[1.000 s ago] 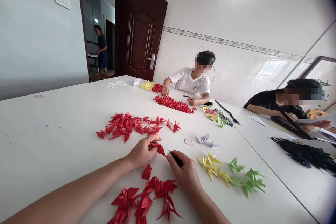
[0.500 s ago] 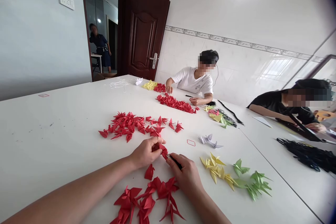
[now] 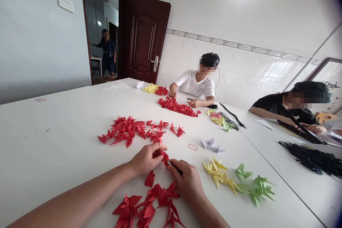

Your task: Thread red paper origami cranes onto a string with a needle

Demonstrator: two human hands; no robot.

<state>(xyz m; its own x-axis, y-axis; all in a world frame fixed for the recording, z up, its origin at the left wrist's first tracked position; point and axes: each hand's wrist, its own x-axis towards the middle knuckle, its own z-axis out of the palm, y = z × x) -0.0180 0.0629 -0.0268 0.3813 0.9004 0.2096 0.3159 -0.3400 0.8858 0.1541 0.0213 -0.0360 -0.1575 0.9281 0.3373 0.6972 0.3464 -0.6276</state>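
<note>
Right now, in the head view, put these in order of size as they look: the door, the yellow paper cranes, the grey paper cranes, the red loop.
Door, yellow paper cranes, grey paper cranes, red loop. The yellow ones sit nearer the camera.

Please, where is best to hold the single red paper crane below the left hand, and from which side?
Probably pinch the folded middle of the red paper crane with finger and thumb, coming from the near left: bare white table shows there, while the right hand and more red cranes crowd the other sides.
</note>
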